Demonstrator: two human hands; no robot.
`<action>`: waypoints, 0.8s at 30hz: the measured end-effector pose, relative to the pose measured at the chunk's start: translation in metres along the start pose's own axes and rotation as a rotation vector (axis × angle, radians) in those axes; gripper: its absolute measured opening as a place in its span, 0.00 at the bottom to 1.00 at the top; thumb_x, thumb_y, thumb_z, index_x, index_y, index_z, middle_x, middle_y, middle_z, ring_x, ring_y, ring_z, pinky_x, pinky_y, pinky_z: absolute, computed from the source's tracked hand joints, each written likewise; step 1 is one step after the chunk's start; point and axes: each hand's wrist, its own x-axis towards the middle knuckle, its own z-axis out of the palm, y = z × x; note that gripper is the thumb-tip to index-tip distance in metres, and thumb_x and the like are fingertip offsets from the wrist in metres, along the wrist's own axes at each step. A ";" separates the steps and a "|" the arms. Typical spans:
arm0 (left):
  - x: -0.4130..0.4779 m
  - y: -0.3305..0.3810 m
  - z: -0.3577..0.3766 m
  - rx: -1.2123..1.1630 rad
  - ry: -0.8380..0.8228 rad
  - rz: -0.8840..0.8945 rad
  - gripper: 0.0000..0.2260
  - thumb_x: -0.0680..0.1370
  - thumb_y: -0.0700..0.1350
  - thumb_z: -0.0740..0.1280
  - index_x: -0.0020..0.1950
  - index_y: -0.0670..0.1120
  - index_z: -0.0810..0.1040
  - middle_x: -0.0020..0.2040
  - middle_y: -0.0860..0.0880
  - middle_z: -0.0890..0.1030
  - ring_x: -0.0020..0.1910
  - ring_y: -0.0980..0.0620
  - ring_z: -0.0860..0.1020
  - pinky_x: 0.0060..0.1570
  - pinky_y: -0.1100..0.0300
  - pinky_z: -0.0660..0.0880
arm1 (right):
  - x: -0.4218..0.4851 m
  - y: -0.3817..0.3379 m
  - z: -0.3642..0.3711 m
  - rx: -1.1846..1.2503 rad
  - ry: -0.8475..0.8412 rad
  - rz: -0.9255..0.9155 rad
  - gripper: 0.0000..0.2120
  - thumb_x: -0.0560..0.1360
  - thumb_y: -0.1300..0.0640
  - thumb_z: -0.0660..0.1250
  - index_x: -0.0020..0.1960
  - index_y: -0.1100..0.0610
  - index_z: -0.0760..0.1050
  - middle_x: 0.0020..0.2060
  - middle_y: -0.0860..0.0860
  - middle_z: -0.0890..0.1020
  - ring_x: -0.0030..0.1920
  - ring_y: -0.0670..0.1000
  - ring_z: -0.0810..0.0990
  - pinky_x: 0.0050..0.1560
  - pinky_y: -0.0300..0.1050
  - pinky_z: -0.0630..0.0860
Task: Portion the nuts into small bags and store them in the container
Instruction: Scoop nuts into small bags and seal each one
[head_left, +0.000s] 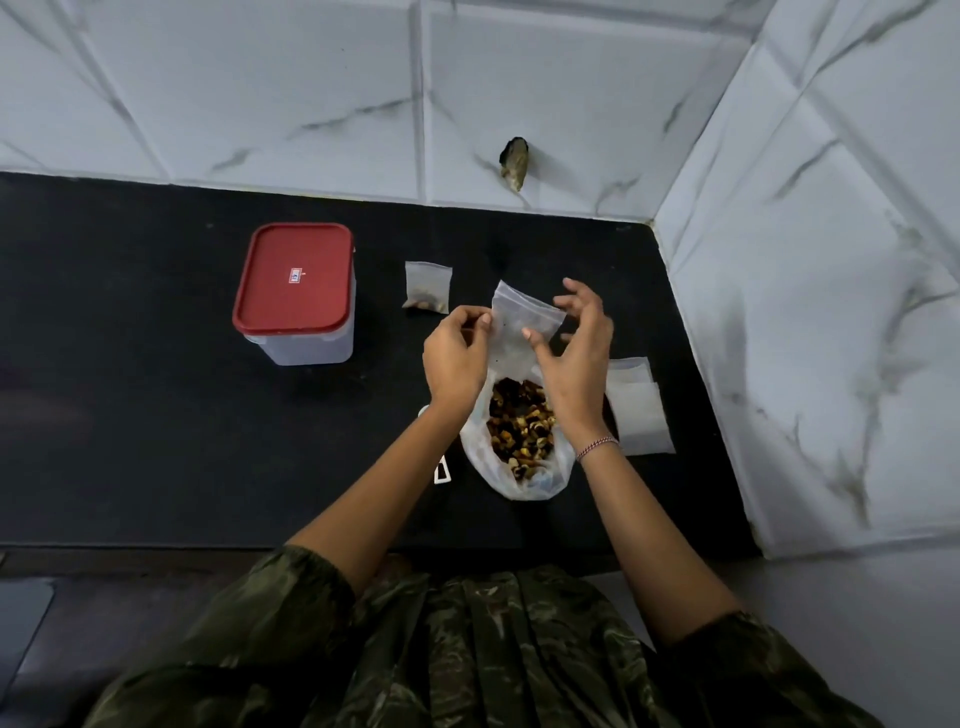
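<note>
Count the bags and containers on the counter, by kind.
Container, red lid: 1
Large nut bag, open: 1
Filled small bag: 1
Small bag held by left hand and right hand: 1
Empty small bags, stacked: at least 2
Total: at least 6

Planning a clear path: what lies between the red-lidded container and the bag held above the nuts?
In the head view, a small bag with a few nuts lies on the black counter between the container and the held bag.
</note>
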 end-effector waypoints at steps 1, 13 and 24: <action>0.001 -0.002 -0.003 0.018 0.001 0.013 0.07 0.80 0.45 0.64 0.56 0.47 0.79 0.49 0.52 0.81 0.46 0.59 0.78 0.50 0.60 0.78 | 0.000 -0.002 0.001 -0.082 0.015 -0.068 0.25 0.72 0.56 0.72 0.66 0.53 0.68 0.57 0.50 0.74 0.60 0.47 0.69 0.55 0.33 0.69; 0.008 -0.019 -0.025 0.199 0.013 0.233 0.06 0.80 0.44 0.65 0.53 0.46 0.80 0.47 0.50 0.81 0.43 0.58 0.78 0.44 0.61 0.77 | 0.004 -0.015 0.017 -0.323 -0.190 -0.284 0.08 0.76 0.55 0.67 0.50 0.60 0.78 0.46 0.52 0.75 0.48 0.49 0.71 0.46 0.42 0.75; 0.005 -0.059 -0.037 0.726 -0.084 0.668 0.37 0.76 0.61 0.62 0.77 0.42 0.55 0.73 0.43 0.67 0.73 0.47 0.63 0.72 0.40 0.55 | 0.015 -0.031 0.023 -0.152 -0.281 -0.100 0.03 0.77 0.56 0.65 0.47 0.56 0.73 0.40 0.47 0.78 0.40 0.44 0.78 0.40 0.33 0.76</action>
